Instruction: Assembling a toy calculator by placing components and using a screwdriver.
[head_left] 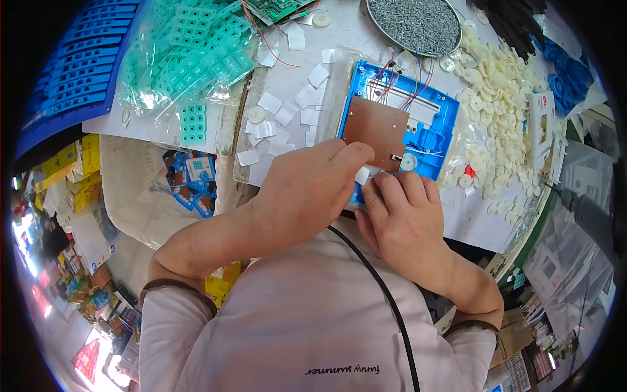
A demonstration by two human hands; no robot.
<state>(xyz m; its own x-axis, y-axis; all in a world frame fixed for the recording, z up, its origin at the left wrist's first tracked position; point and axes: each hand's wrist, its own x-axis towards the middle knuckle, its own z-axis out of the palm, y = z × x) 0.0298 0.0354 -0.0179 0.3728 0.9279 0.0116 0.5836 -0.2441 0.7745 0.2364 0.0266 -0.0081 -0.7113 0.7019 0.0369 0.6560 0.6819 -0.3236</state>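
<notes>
A blue plastic housing (446, 117) lies in front of me, with a brown circuit board (375, 127) on it and thin red, blue and yellow wires running to its far side. At the board's near left corner is my left hand (310, 176), its thumb and fingers closed in a pinch; what they grip is hidden. My right hand (408, 209) is curled over the housing's near edge, thumb below the rim. Between the fingertips of both hands shows a small white piece (362, 175); which hand has it I cannot tell.
White square pieces (286, 114) lie scattered left of the housing. A round dish of screws (415, 26) stands beyond it, with a heap of cream plastic discs (499, 117) to the right. Bagged green keypads (189, 59) lie far left, above a bin (134, 189). A power screwdriver (584, 212) is at right.
</notes>
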